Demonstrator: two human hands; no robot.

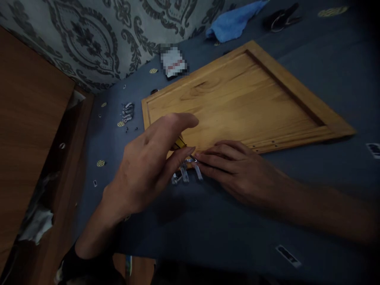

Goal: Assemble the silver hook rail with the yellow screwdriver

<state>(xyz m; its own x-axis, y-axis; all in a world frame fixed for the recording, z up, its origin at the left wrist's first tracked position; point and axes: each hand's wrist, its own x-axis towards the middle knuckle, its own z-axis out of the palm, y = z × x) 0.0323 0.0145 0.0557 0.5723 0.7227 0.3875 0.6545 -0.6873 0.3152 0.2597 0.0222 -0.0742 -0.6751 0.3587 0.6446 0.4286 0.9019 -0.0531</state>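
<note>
A framed wooden panel [237,99] lies flat on a blue-grey cloth surface. At its near edge sits a shiny metal hinge [187,173]. My left hand [148,166] hovers over the panel's near left corner; its fingers curl around a yellow-handled tool [179,143], mostly hidden. My right hand [234,168] rests on the cloth beside the panel edge, fingertips pressed on the hinge.
More metal hinges [127,112] and small screws lie left of the panel. A blurred packet [173,62], a blue cloth [234,19] and a dark object [282,18] lie at the back. A brown wooden board [26,130] stands at the left.
</note>
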